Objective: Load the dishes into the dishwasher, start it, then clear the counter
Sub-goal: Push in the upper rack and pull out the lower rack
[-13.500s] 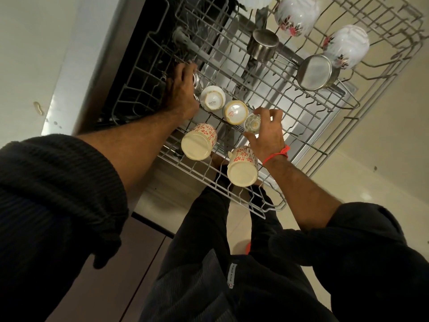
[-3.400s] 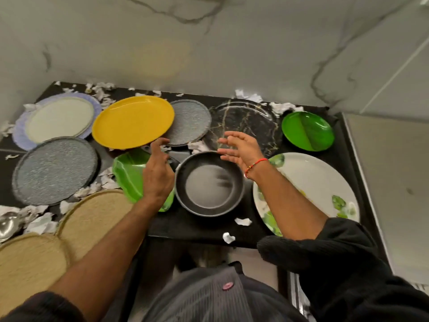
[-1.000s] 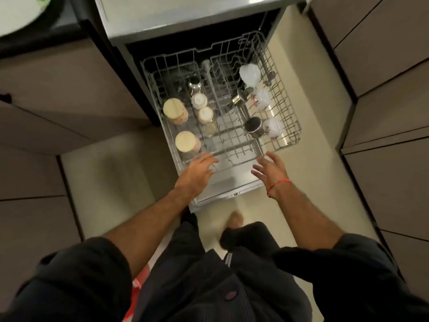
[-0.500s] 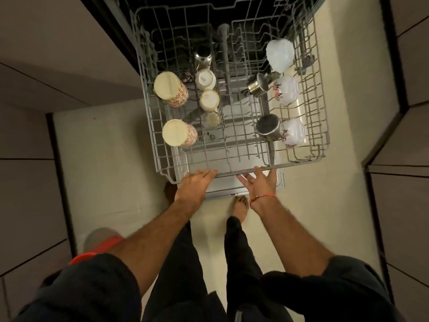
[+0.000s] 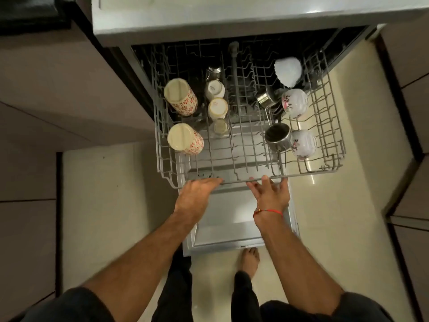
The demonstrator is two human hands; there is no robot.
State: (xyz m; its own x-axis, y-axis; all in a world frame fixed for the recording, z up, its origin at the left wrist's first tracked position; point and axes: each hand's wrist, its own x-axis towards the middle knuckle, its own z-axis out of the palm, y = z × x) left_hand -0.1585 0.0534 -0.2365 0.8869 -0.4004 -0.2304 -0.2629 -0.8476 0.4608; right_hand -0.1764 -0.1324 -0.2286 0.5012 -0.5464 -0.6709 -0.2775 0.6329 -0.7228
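The upper rack (image 5: 249, 140) of the dishwasher (image 5: 220, 17) stands pulled most of the way out over the open door (image 5: 232, 219), and everything else is placed from the rack's front rail. That rail runs crosswise, left to right, square to both forearms, while the rack's travel runs away from the person into the dark tub behind.

The left hand (image 5: 197, 194) lies at the rail's left-of-middle stretch, fingers straight and held close together, their tips touching the wire from the near side. The right hand (image 5: 270, 194) sits just right of middle, fingers straight and slightly spread, tips at the rail; whether they press it or only reach it I cannot tell. Neither hand curls round the wire.

Behind the rail, two patterned mugs (image 5: 184, 140) lie along the left side, small cups (image 5: 217, 108) in a middle row, steel tumblers (image 5: 277, 137) and floral cups (image 5: 301, 142) on the right, a white bowl (image 5: 287, 70) far back.

Both hands are equally near, so I judge the coming move a straight two-handed push, sliding the rack home evenly.
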